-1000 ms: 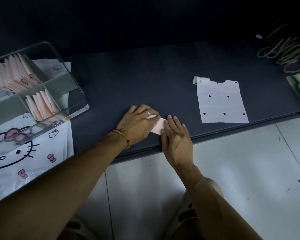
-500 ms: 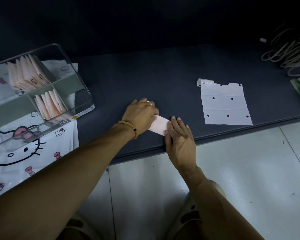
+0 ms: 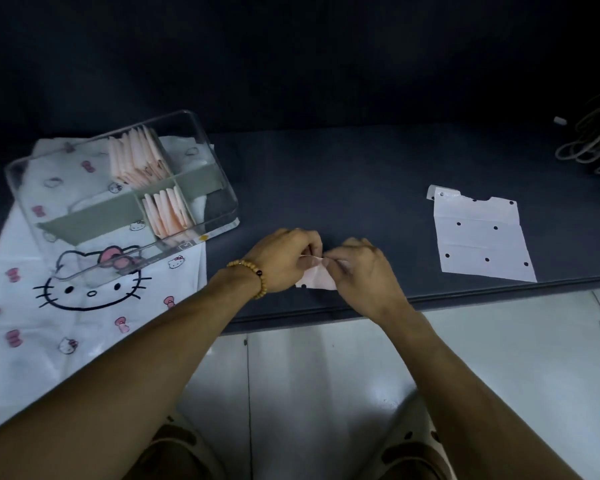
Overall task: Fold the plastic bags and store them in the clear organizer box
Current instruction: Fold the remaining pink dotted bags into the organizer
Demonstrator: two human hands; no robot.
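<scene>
Near the table edge, left hand (image 3: 284, 259) and right hand (image 3: 359, 271) pinch the folded pink bag (image 3: 315, 280), likely tucking its corner so the fold holds.

Stock count, tabletop (image 3: 343, 174) and floor

Hands: two, the left hand (image 3: 284, 259) and the right hand (image 3: 359, 271), with one beaded bracelet (image 3: 253, 277). Clear organizer box (image 3: 125, 199): one, holding two stacks of folded pink bags, a rear stack (image 3: 136, 162) and a front stack (image 3: 167, 211); the number per stack cannot be told. Small folded pink bag (image 3: 317, 280): one. Flat white dotted bag (image 3: 482, 237): one. Large cat-print bag (image 3: 84, 306): one. Coil of cord (image 3: 593, 147): one. Shoes: two.
</scene>
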